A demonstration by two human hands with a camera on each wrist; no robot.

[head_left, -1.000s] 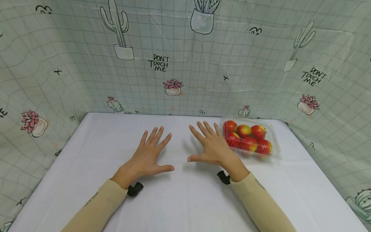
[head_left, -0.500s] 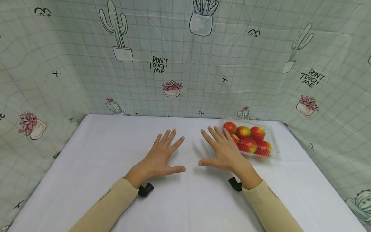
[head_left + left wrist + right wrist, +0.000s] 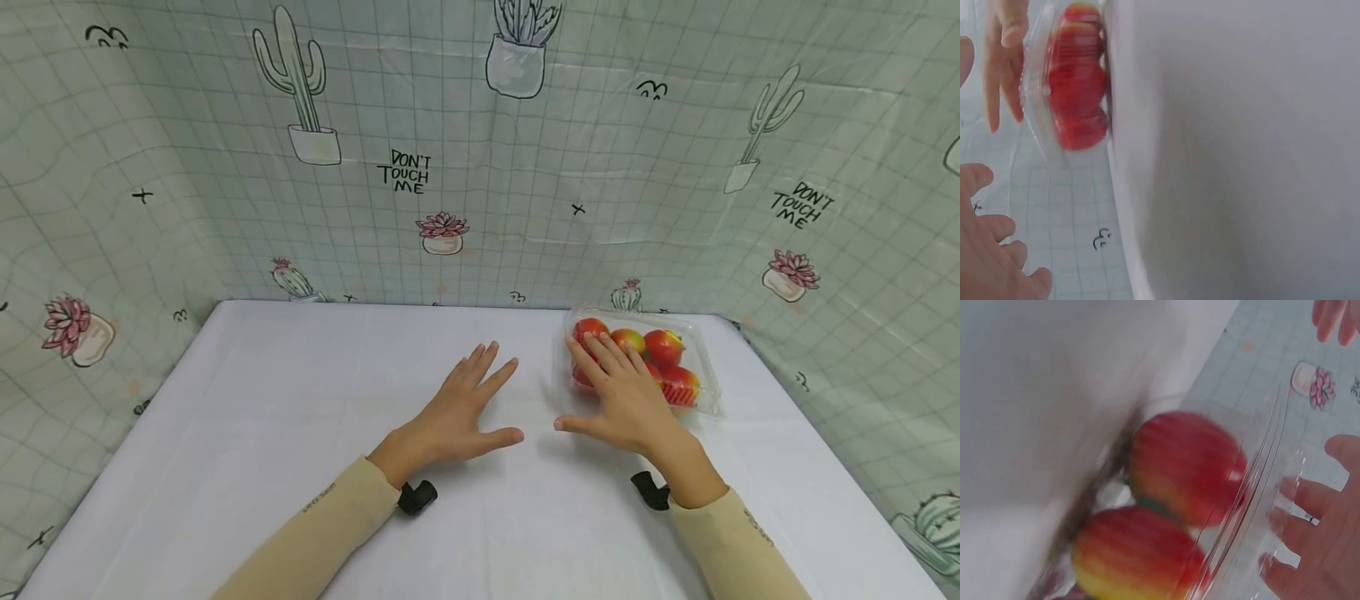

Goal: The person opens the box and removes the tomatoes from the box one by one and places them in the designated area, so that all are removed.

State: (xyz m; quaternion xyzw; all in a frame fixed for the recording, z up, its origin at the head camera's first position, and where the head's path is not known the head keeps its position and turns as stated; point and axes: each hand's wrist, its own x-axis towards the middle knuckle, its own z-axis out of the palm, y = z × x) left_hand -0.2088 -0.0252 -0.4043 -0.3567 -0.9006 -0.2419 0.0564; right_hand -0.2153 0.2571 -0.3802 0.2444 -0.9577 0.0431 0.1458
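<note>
A clear plastic box (image 3: pixel 708 375) with several red-and-yellow fruits (image 3: pixel 663 347) in it stands at the back right of the table. My right hand (image 3: pixel 633 408) overlaps its near left part in the head view, fingers straight and spread, palm down. From the right wrist, the fingertips of that hand (image 3: pixel 1319 544) appear beside the box's clear edge (image 3: pixel 1266 462), above the fruits (image 3: pixel 1185 465). Left of the box, my left hand (image 3: pixel 450 412) hovers over the table, fingers spread and holding nothing. The left wrist view shows the box (image 3: pixel 1034 87) side-on, the right hand (image 3: pixel 1002 50) over it.
The white-covered table (image 3: pixel 300 400) runs back to a cloth backdrop (image 3: pixel 360 208) printed with a grid and cactus drawings, which also hangs on both sides. A small black device (image 3: pixel 417 497) sits at the left wrist, another black device (image 3: pixel 651 491) at the right.
Both hands have moved to the right, fingers still spread. The right hand, earlier left of the box, now overlaps it in the head view. The box has stayed in place.
</note>
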